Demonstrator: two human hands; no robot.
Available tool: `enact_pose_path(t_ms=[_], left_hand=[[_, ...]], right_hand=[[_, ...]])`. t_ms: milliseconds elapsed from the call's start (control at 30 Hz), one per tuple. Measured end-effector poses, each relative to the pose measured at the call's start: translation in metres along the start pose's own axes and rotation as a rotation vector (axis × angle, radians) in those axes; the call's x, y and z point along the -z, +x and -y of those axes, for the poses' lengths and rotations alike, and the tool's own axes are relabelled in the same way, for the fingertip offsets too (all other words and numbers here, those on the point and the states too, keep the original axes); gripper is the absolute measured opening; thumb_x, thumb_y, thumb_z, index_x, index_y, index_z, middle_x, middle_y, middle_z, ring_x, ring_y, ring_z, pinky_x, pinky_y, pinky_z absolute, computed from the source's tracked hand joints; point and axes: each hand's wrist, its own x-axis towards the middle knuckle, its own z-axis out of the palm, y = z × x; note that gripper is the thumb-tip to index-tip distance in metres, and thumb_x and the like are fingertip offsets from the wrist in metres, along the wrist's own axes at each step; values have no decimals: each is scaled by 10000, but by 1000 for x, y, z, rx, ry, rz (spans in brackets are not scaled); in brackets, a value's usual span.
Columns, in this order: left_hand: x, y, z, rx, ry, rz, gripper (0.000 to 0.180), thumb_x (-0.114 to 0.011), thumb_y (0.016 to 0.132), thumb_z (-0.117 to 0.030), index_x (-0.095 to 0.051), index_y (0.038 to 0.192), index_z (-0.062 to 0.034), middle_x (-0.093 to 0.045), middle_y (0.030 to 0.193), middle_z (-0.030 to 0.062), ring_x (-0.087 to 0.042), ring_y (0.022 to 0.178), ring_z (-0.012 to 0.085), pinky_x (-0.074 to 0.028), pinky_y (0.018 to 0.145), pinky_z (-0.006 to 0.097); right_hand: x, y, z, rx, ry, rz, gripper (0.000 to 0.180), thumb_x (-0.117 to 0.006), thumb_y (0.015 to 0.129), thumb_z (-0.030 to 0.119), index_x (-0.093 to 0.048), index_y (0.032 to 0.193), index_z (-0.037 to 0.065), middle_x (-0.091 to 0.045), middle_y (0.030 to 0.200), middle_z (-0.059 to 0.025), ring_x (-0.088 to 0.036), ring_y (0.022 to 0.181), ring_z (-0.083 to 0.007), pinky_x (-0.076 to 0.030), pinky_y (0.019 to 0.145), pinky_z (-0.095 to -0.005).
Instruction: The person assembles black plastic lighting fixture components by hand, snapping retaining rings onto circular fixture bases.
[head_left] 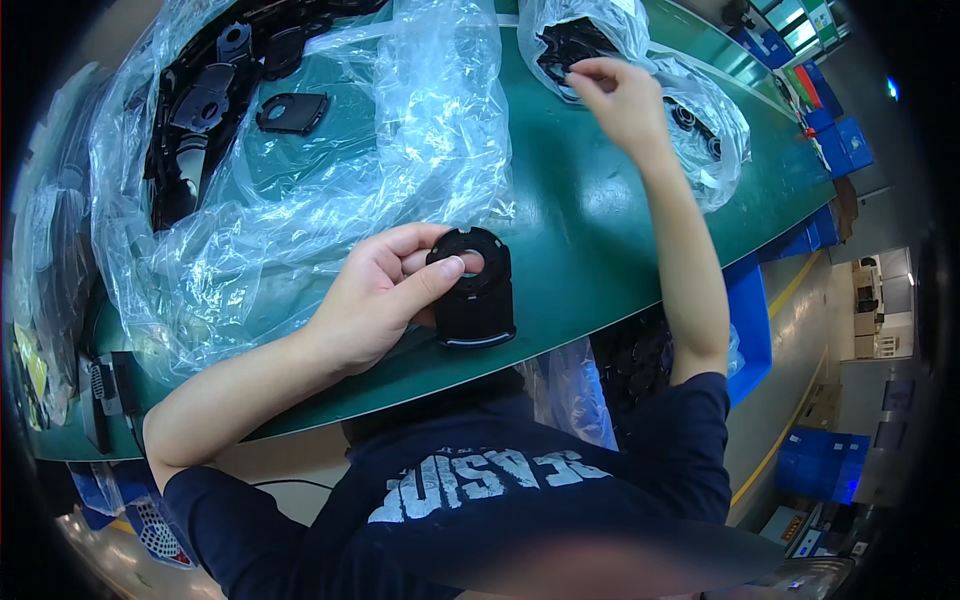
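My left hand (385,285) grips a black plastic part (475,310) just above the table's near edge. The part has a round ring with a hole at its top and a flat, squarish lower end; my thumb lies on the ring. Out at the far right, my right hand (622,100) is at the mouth of a clear plastic bag (630,28) with small black pieces (575,48) inside. Thumb and forefinger are pinched together there, and whatever they hold is too small to make out.
A large clear plastic bag (440,120) covers the left of the green table (575,240), with several black parts (205,95) on it, one similar part (292,112) lying apart. Another bag (705,130) of black rings sits right. A blue bin (748,325) stands below the edge.
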Motion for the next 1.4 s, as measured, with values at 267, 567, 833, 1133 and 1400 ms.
enact_pose_path(t_ms=[267, 567, 833, 1133, 1400], left_hand=[[4, 2, 1, 18, 15, -57, 322, -564, 899, -143, -503, 1185, -9, -645, 1021, 40, -581, 781, 43, -420, 563, 158], [1, 5, 0, 25, -52, -72, 328, -561, 902, -140, -485, 1191, -5, -645, 1018, 58, -601, 802, 55, -448, 576, 155], [5, 3, 4, 31, -55, -53, 357, -588, 889, -156, -479, 1195, -8, -656, 979, 60, -597, 782, 50, -418, 565, 150], [0, 3, -3, 55, -57, -83, 332, -567, 896, -144, -477, 1183, -4, -652, 983, 62, -611, 792, 66, -453, 581, 158], [4, 4, 0, 54, 4, -61, 357, -571, 890, -165, -457, 1191, -12, -631, 1036, 85, -640, 876, 146, -547, 702, 262]], right_hand=[[-23, 30, -54, -161, -243, 379, 158, -693, 712, 222, -714, 788, 84, -671, 797, -129, -648, 747, -279, -512, 719, -353], [-23, 15, -43, 65, -325, 27, 123, -585, 789, 136, -676, 827, 63, -652, 793, -148, -614, 800, -337, -492, 739, -413], [7, -8, -8, 16, -6, 34, 165, -621, 807, 157, -670, 869, 12, -659, 768, -133, -627, 664, -220, -485, 628, -312], [15, -116, 59, 112, 17, 242, 118, -686, 735, 58, -665, 828, -10, -639, 736, -128, -570, 539, -205, -435, 504, -278], [27, -117, 61, -92, 64, 266, 271, -724, 694, 110, -643, 918, -19, -643, 907, -148, -629, 759, -279, -503, 678, -361]])
